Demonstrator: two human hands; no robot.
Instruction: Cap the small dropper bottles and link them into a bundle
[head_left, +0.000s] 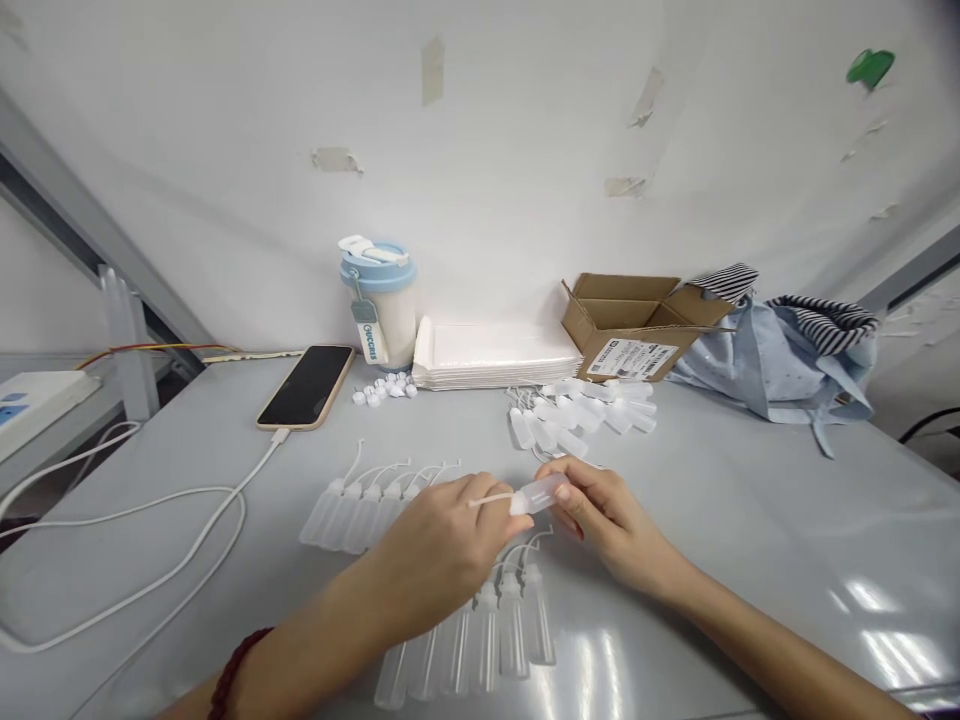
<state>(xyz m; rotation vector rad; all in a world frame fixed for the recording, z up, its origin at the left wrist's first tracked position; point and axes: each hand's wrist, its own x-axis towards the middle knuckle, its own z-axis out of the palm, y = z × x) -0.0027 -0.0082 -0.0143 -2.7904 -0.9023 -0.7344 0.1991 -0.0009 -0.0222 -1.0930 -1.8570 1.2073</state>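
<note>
Left hand (448, 545) and right hand (609, 518), grips closed, hold a marked bottle (540, 494); cup (399, 318) tag (371, 342) shows "CCRES".

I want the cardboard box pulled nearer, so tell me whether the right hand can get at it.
Probably yes: the right hand could likely pass over the low heap of small bottles before the cardboard box, though its fingers hold a bottle.

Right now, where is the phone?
In the head view, the phone lies on the left, beside the blue-lidded cup, with a white cable plugged in.
</note>
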